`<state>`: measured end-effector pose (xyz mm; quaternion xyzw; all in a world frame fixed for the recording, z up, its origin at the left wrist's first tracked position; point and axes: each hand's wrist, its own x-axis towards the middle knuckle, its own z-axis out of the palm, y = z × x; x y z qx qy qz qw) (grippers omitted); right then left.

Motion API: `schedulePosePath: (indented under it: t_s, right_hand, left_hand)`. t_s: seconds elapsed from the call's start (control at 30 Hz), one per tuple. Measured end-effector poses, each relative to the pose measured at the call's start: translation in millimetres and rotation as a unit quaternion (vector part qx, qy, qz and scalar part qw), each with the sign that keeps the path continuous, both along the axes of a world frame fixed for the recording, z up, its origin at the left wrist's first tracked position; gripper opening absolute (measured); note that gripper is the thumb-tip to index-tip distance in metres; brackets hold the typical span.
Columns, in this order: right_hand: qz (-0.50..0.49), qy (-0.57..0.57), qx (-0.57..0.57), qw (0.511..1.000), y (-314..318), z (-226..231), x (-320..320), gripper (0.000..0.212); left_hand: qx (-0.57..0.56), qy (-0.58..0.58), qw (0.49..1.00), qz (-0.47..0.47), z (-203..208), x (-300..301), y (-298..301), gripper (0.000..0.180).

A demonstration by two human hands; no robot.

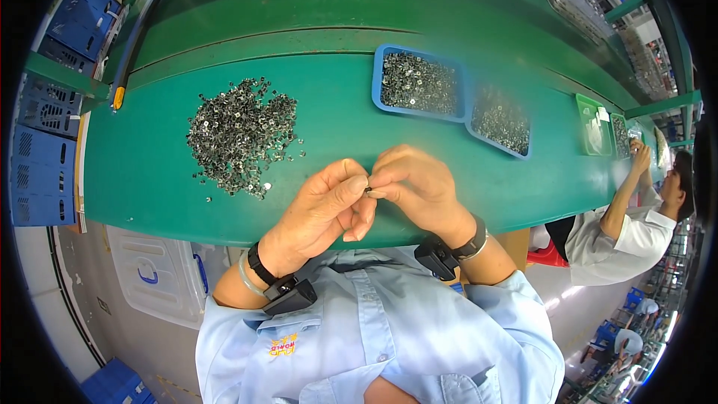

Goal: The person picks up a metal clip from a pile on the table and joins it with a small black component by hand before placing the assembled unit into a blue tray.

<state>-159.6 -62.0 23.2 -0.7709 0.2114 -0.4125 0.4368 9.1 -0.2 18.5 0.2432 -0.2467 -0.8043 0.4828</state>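
Observation:
My left hand and my right hand meet over the front of the green table. Between their fingertips is a tiny dark metal part, mostly hidden by the fingers. Thumb and forefinger of each hand are pinched together on it. Ahead and to the left lies a loose pile of small, squarish black and silver metal parts. Beyond my right hand stands a blue tray filled with similar small parts. A second blue tray, also holding small parts, touches its right side; that area looks hazy.
On the right, a co-worker in a white top works at the same table, near a green tray. Blue crates stack beyond the left edge. A clear lidded plastic box sits on the floor. A green ledge runs along the back.

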Motion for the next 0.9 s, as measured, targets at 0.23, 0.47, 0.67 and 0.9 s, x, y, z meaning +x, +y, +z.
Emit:
schedulePosePath:
  t_s: [0.23,0.47,0.67,0.9]
  right_hand:
    - [-0.005,-0.013,0.001,1.000,0,-3,1,0.010]
    - [-0.009,-0.006,0.017,1.000,-5,-6,1,0.010]
    - [-0.044,-0.003,0.053,0.998,-2,-8,5,0.009]
    - [-0.062,0.021,0.051,0.997,4,-4,7,0.009]
  left_hand:
    - [-0.012,-0.044,0.999,0.016,4,-1,0,0.023]
    - [0.006,-0.016,1.000,0.016,7,0,-3,0.021]
    - [-0.008,-0.060,0.998,0.030,5,-1,-3,0.020]
    - [-0.015,-0.113,0.992,0.060,4,-2,-3,0.022]
